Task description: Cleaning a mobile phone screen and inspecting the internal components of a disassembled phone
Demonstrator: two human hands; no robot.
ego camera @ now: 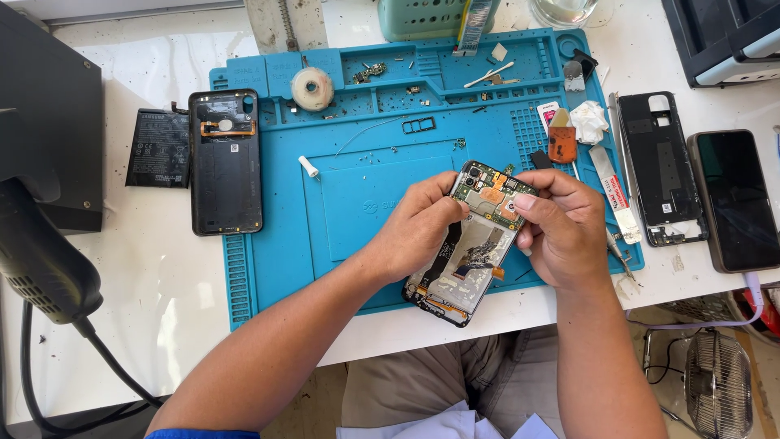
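Two hands share one opened smartphone with its back cover off and green circuit board bared (pixel 475 248), held tilted over the near edge of the blue silicone repair mat (pixel 357 219), its lower end past the mat's rim and above the white tabletop (pixel 146 276). Left hand (pixel 418 228) wraps the phone's left side, fingers curled shut on its frame. Right hand (pixel 561 228) grips the upper right edge, thumb pressed on the board near the top; whether a small part is pinched under that thumb I cannot tell.

Beyond the phone, the mat's flat centre lies open, with only a small white peg (pixel 309 167) on it. A black phone back cover (pixel 225 162) straddles the mat's left edge, and a flat black battery (pixel 158 148) rests just beside it on the table. At the right, a black phone frame (pixel 660 167) and a dark-screened phone (pixel 735 199) lie side by side, close to the mat's right rim.
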